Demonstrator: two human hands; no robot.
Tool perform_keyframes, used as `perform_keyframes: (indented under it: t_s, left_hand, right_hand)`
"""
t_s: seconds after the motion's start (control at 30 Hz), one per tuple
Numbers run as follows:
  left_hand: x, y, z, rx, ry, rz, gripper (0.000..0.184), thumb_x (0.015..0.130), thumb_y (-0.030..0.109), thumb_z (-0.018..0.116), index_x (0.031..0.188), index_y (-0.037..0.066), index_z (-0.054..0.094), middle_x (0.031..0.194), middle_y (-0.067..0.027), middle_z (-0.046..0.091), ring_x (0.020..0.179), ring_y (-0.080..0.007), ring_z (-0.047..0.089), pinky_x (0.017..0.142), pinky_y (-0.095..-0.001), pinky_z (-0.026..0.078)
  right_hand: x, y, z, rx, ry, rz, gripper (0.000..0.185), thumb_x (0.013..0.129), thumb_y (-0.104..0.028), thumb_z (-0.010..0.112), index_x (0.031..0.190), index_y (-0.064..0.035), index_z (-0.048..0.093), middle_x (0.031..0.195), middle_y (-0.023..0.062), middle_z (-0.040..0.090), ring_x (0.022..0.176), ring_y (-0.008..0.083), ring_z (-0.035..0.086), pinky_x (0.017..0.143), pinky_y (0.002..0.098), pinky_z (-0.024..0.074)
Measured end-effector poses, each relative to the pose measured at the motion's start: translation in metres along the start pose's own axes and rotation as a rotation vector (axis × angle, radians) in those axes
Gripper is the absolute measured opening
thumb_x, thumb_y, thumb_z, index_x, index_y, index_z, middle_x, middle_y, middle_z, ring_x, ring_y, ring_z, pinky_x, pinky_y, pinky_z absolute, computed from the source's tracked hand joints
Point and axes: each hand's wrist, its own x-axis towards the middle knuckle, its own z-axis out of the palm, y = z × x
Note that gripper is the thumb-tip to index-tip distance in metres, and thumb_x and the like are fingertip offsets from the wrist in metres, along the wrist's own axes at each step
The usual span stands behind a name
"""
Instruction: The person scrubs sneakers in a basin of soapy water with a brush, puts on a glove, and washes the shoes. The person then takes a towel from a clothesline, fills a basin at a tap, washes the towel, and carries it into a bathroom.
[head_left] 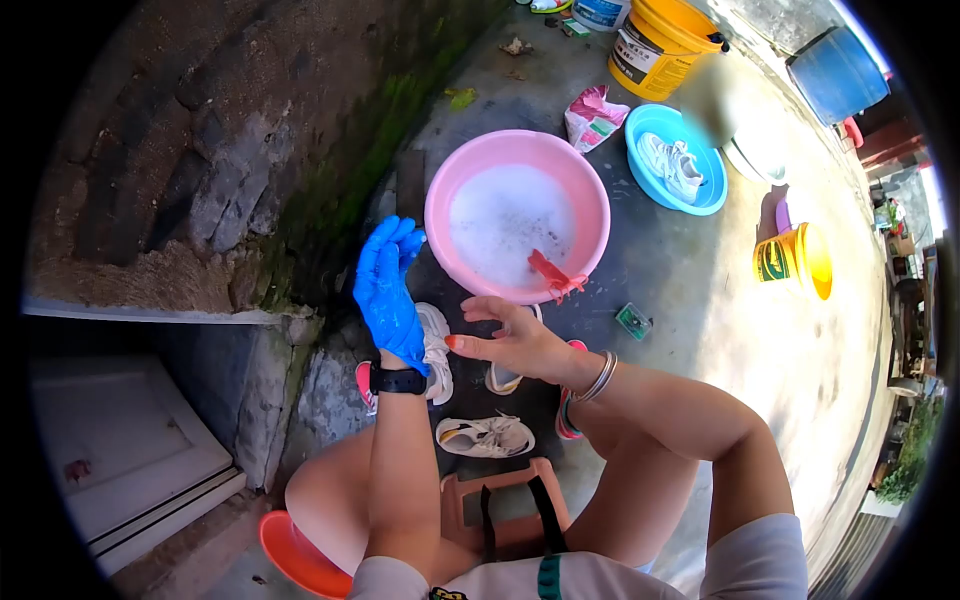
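My left hand wears a wet blue glove, with a black watch at the wrist. Its fingers point up and hold nothing, left of the pink basin. My bare right hand has its fingers apart and empty, just below the basin's rim. White suds fill the basin, and a red glove-like item hangs over its lower right edge. A white shoe lies partly behind my left hand. Another white shoe rests on its side below my hands, and a third is partly hidden by my right hand.
A blue basin holds white shoes. Nearby are a pink and white bag, a yellow bucket and a tipped yellow bucket. A green box lies at right. A stone wall borders the left.
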Motion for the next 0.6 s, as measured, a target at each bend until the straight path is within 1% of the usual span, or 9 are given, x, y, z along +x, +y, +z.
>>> perform_keyframes:
  t_s: [0.07, 0.13, 0.17, 0.23, 0.3, 0.33, 0.37, 0.43, 0.6]
  left_hand:
    - [0.008, -0.001, -0.028, 0.144, 0.170, -0.225, 0.063, 0.087, 0.048, 0.047, 0.132, 0.005, 0.035, 0.118, -0.0123, 0.052, 0.096, -0.0173, 0.055, 0.086, -0.0322, 0.040]
    - [0.006, -0.029, -0.078, 0.078, 0.380, -0.429, 0.054, 0.086, 0.053, 0.046, 0.107, 0.004, 0.054, 0.087, -0.0080, 0.060, 0.073, -0.0144, 0.055, 0.068, -0.0268, 0.043]
    - [-0.001, -0.048, -0.108, 0.039, 0.437, -0.581, 0.053, 0.086, 0.055, 0.045, 0.095, 0.005, 0.060, 0.074, -0.0053, 0.060, 0.063, -0.0130, 0.053, 0.060, -0.0244, 0.043]
    - [-0.037, -0.079, -0.132, -0.034, 0.470, -0.674, 0.048, 0.086, 0.052, 0.048, 0.078, 0.007, 0.061, 0.057, -0.0008, 0.051, 0.051, -0.0107, 0.046, 0.048, -0.0223, 0.038]
    - [-0.077, -0.115, -0.121, -0.009, 0.385, -0.801, 0.035, 0.087, 0.041, 0.054, 0.081, 0.007, 0.061, 0.060, -0.0001, 0.052, 0.051, -0.0087, 0.046, 0.047, -0.0203, 0.037]
    - [-0.098, -0.138, -0.113, 0.144, 0.381, -0.910, 0.020, 0.087, 0.026, 0.057, 0.086, 0.006, 0.061, 0.067, -0.0013, 0.055, 0.056, -0.0096, 0.051, 0.052, -0.0203, 0.042]
    - [-0.128, -0.154, -0.100, -0.006, 0.216, -0.820, 0.017, 0.086, 0.018, 0.058, 0.096, 0.005, 0.059, 0.079, -0.0035, 0.059, 0.066, -0.0119, 0.056, 0.061, -0.0216, 0.047]
    - [-0.175, -0.171, -0.067, 0.094, 0.393, -0.951, 0.026, 0.084, 0.020, 0.061, 0.103, 0.003, 0.056, 0.088, -0.0038, 0.058, 0.075, -0.0120, 0.055, 0.066, -0.0241, 0.045]
    - [-0.212, -0.207, -0.122, 0.508, 0.720, -0.690, 0.037, 0.089, 0.030, 0.053, 0.113, 0.003, 0.052, 0.106, -0.0090, 0.057, 0.094, -0.0175, 0.054, 0.086, -0.0300, 0.042]
  right_hand:
    - [0.022, 0.025, -0.045, -0.065, 0.033, 0.148, 0.067, 0.078, -0.041, 0.065, 0.120, 0.0063, 0.043, 0.115, 0.0238, 0.051, 0.108, 0.0279, 0.051, 0.088, 0.0339, 0.0430]
    - [0.050, 0.069, -0.091, -0.441, 0.098, 0.188, 0.047, 0.080, -0.029, 0.062, 0.110, 0.0057, 0.053, 0.102, 0.0220, 0.058, 0.097, 0.0266, 0.057, 0.081, 0.0333, 0.0458]
    - [0.056, 0.072, -0.111, -0.396, 0.097, 0.351, 0.044, 0.080, -0.027, 0.061, 0.110, 0.0048, 0.054, 0.097, 0.0209, 0.060, 0.094, 0.0261, 0.058, 0.080, 0.0351, 0.0458]
    - [0.075, 0.124, -0.138, -0.532, 0.117, 0.423, 0.041, 0.079, -0.028, 0.058, 0.105, 0.0038, 0.055, 0.095, 0.0235, 0.060, 0.092, 0.0307, 0.058, 0.081, 0.0402, 0.0450]
    - [0.088, 0.162, -0.145, -0.718, 0.170, 0.371, 0.039, 0.078, -0.029, 0.057, 0.099, 0.0031, 0.054, 0.094, 0.0254, 0.058, 0.092, 0.0350, 0.057, 0.082, 0.0427, 0.0441]
    - [0.095, 0.177, -0.146, -0.812, 0.197, 0.345, 0.037, 0.077, -0.029, 0.056, 0.096, 0.0023, 0.053, 0.094, 0.0265, 0.058, 0.093, 0.0379, 0.055, 0.082, 0.0445, 0.0436]
    - [0.102, 0.193, -0.143, -0.882, 0.207, 0.317, 0.037, 0.077, -0.029, 0.056, 0.097, 0.0019, 0.052, 0.093, 0.0259, 0.057, 0.093, 0.0380, 0.055, 0.082, 0.0446, 0.0438]
    - [0.117, 0.222, -0.132, -1.012, 0.218, 0.246, 0.037, 0.078, -0.028, 0.056, 0.098, 0.0009, 0.048, 0.092, 0.0246, 0.056, 0.093, 0.0383, 0.055, 0.081, 0.0448, 0.0441]
    - [0.148, 0.245, -0.112, -1.097, 0.131, 0.214, 0.038, 0.079, -0.022, 0.052, 0.108, 0.0004, 0.039, 0.096, 0.0213, 0.056, 0.093, 0.0361, 0.057, 0.078, 0.0431, 0.0466]
